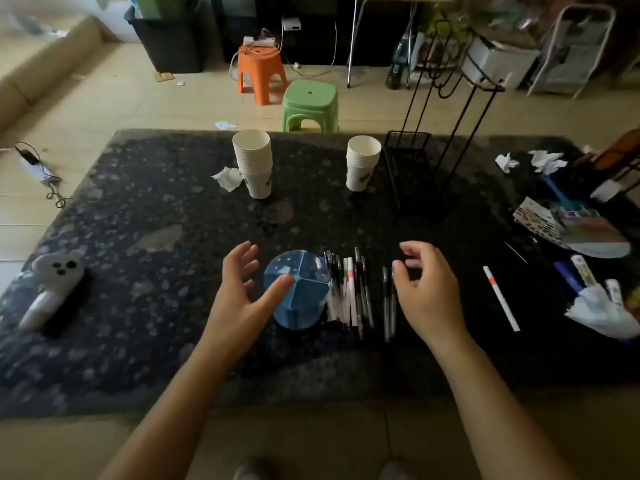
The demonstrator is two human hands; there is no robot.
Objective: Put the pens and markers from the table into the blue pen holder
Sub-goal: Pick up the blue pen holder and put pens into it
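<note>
A translucent blue pen holder (304, 289) with inner dividers stands on the dark speckled table (156, 220), near its front edge. My left hand (239, 292) hovers open just left of it, the thumb over its rim. Several pens and markers (349, 292) lie side by side right of the holder, and two more dark pens (388, 303) lie a little further right. My right hand (426, 289) hangs above those two pens, fingers curled loosely and holding nothing. A lone white marker with an orange band (501, 297) lies off to the right.
Two stacks of paper cups (254, 164) (362, 164) stand at the back, next to a black wire rack (412, 168). Crumpled tissues, tubes and packets (588, 282) clutter the right side. A white toy-like device (52, 289) lies at the left. Stools stand beyond the table.
</note>
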